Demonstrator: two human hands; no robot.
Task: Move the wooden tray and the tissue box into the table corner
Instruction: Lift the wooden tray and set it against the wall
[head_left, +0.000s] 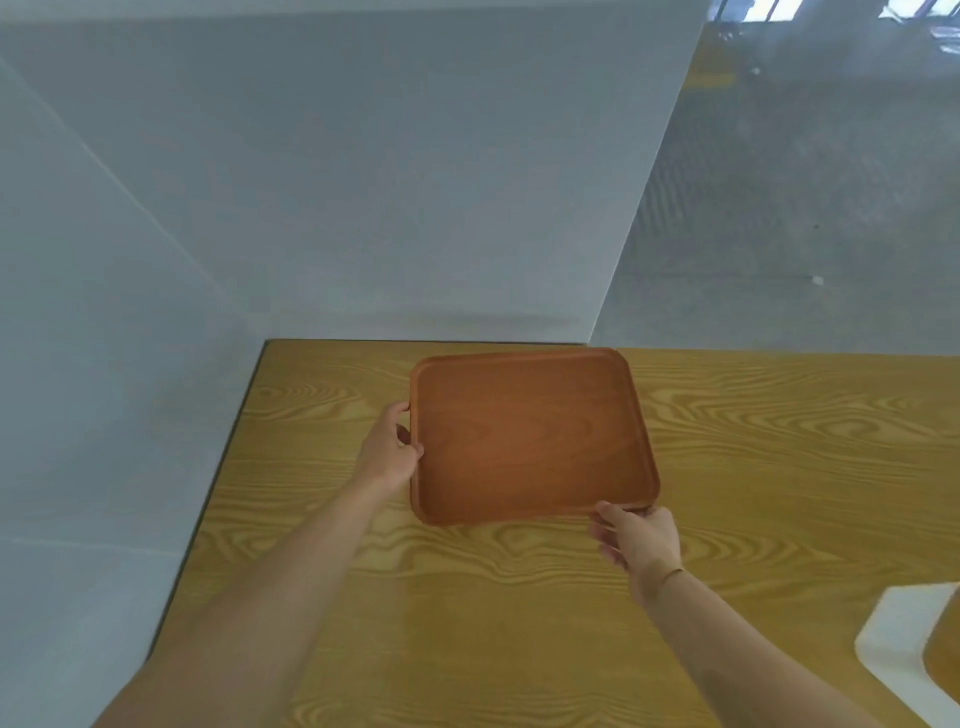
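A reddish-brown wooden tray (530, 436) with rounded corners lies near the far left corner of the light wooden table (779, 467), its far edge close to the wall. My left hand (389, 452) grips the tray's left rim, thumb over the edge. My right hand (636, 538) holds the tray's near right corner, fingers curled under the rim. A white box with a wood-coloured top (904, 644), likely the tissue box, sits at the right edge of the view, partly cut off.
A white wall (363, 182) stands behind the table's far edge and a glass panel (805, 208) continues to the right. The table's left edge (228, 452) drops off to a pale floor.
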